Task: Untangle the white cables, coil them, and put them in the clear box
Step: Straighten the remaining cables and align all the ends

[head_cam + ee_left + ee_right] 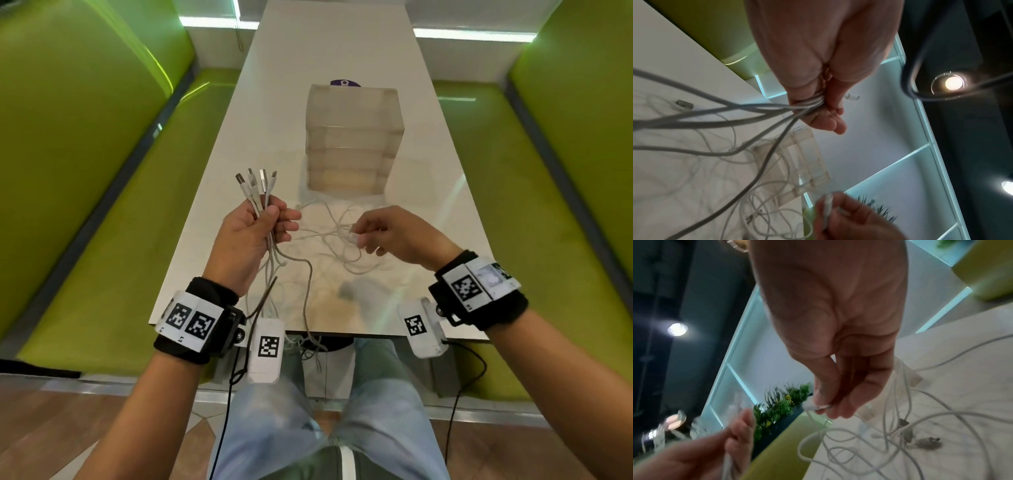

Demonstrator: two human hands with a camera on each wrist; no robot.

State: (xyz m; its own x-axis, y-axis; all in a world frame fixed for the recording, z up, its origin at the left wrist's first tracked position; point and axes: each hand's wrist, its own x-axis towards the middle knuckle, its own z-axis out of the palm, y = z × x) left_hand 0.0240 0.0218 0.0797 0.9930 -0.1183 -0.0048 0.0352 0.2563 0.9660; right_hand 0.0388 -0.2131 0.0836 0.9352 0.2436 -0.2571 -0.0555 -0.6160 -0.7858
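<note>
My left hand [260,226] grips a bunch of several white cable ends [257,186], plugs pointing up and away, above the table's left side. In the left wrist view the cords [812,101] run out of the closed fingers [828,120] toward the tangle. My right hand [373,233] pinches one white plug [813,406] between thumb and fingertips, just above the tangled white cables [339,253] lying on the white table [445,240]. The clear box [352,137] stands upright behind the tangle, at mid-table.
Green bench seats [85,205] flank the narrow table on both sides. A purple object [344,83] peeks out behind the box. Some cords [310,339] hang over the near table edge toward my knees. Loose plugs [927,443] lie among the tangle.
</note>
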